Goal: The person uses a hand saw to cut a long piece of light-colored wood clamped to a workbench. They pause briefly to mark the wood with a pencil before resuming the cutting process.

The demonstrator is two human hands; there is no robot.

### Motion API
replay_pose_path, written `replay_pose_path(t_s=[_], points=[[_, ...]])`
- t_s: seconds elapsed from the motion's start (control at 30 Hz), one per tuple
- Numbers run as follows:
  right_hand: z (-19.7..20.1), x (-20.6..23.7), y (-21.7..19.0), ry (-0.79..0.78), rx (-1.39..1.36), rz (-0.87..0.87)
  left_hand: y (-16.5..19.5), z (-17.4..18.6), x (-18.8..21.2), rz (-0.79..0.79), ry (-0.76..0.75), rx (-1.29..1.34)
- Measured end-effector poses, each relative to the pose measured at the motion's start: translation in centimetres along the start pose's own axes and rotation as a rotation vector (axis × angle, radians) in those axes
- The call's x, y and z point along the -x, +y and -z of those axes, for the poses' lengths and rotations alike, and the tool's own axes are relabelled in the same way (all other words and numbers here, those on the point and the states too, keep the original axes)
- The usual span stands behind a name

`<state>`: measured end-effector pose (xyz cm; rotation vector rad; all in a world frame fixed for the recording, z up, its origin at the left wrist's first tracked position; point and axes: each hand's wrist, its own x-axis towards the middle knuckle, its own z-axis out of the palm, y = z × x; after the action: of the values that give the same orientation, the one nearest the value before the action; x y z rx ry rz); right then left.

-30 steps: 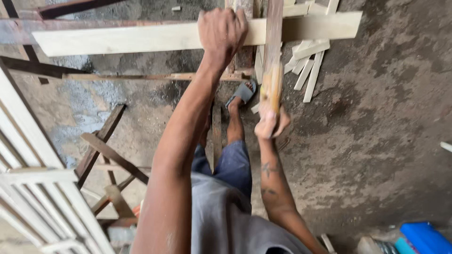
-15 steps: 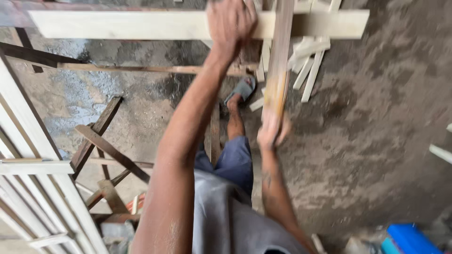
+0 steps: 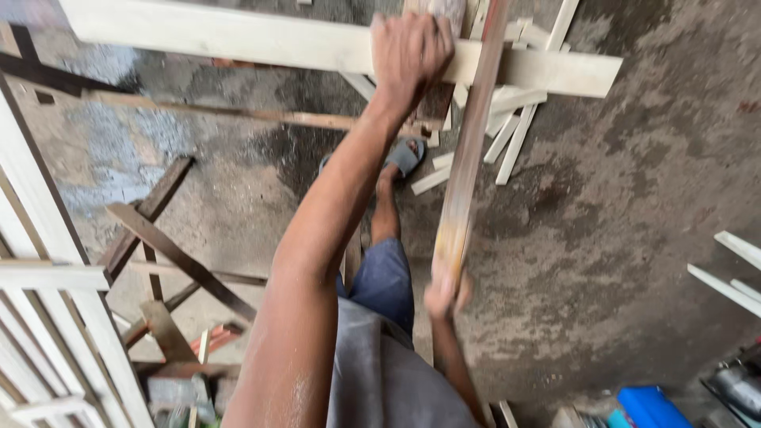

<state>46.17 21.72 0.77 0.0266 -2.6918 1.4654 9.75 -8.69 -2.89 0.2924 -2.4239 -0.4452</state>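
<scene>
The person wears a sleeveless grey shirt (image 3: 380,380), blue knee-length shorts (image 3: 384,277) and a grey sandal (image 3: 406,154). Both arms are bare, the left forearm (image 3: 317,261) dusted pale.

Woodworking shop; timber offcuts (image 3: 507,135) strewn; stained concrete floor (image 3: 634,238)

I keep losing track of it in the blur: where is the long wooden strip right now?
In the head view, right of centre: the long wooden strip runs from the right hand up across the pale plank, beside the left hand.
</scene>
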Motion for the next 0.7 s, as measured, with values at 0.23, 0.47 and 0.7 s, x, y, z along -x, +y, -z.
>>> replay_pose_path(t_s=[0.23,0.47,0.7], points=[[-7.0,-13.6,1.7,0.104,0.081,0.215,-0.5,-0.5,0.4,0.09,-0.44,0.04],[-2.3,-6.0,-3.6,0.041,-0.124,0.062,-0.3,-1.0,-0.9,0.074,-0.064,-0.128],[-6.2,-13.0,6.1,0.081,0.038,0.208,0.0,-0.2,0.0,0.111,-0.307,-0.053]])
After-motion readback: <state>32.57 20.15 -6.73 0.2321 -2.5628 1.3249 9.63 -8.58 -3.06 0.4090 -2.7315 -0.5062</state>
